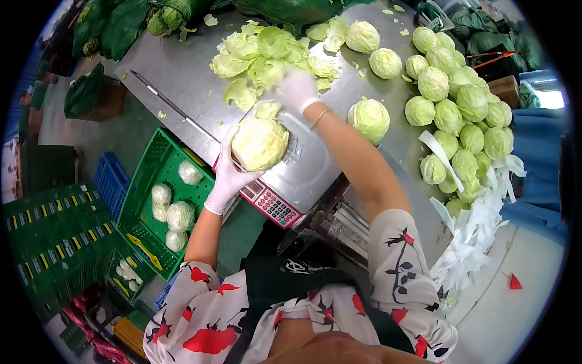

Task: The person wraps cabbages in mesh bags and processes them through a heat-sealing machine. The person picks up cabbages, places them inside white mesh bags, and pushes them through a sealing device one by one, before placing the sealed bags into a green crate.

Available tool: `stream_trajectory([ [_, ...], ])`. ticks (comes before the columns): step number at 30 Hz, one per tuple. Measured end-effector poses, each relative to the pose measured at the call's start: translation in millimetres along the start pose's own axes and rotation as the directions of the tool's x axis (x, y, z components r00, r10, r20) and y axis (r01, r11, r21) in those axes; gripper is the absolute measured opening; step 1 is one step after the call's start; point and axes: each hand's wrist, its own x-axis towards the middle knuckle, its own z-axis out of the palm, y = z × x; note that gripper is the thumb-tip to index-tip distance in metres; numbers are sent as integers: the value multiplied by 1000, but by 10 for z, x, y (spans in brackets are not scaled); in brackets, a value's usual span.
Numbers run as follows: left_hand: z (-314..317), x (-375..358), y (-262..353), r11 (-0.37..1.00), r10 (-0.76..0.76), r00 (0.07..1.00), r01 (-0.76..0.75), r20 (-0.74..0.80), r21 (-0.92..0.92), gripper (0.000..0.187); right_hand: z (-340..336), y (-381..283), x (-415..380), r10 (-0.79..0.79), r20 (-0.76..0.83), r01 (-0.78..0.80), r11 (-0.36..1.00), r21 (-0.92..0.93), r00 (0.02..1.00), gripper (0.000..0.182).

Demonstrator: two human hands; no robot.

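Note:
My left hand (229, 173), in a white glove, grips a pale green cabbage (260, 144) from its left side and below. The cabbage is over the left part of the metal plate of a red scale (270, 205). A partly loosened leaf (267, 109) stands at its far side. My right hand (298, 91), gloved too, is beyond the cabbage at the near edge of a heap of loose cabbage leaves (273, 51). Motion smears its fingers, so whether they hold a leaf is hidden. Another cabbage (368, 119) sits right of the scale.
Many cabbages (448, 115) are piled at the table's right, beside white strips (470, 249). Two more cabbages (385, 63) lie near the leaf heap. Left and below the table, a green crate (142, 176) holds several wrapped cabbages. Green mesh sacks (291, 12) line the far edge.

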Motion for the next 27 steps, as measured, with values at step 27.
stream_trajectory([
  [27, 210, 40, -34, -199, -197, 933, 264, 302, -944, 94, -1134, 221, 250, 417, -195, -188, 715, 674, 888, 53],
])
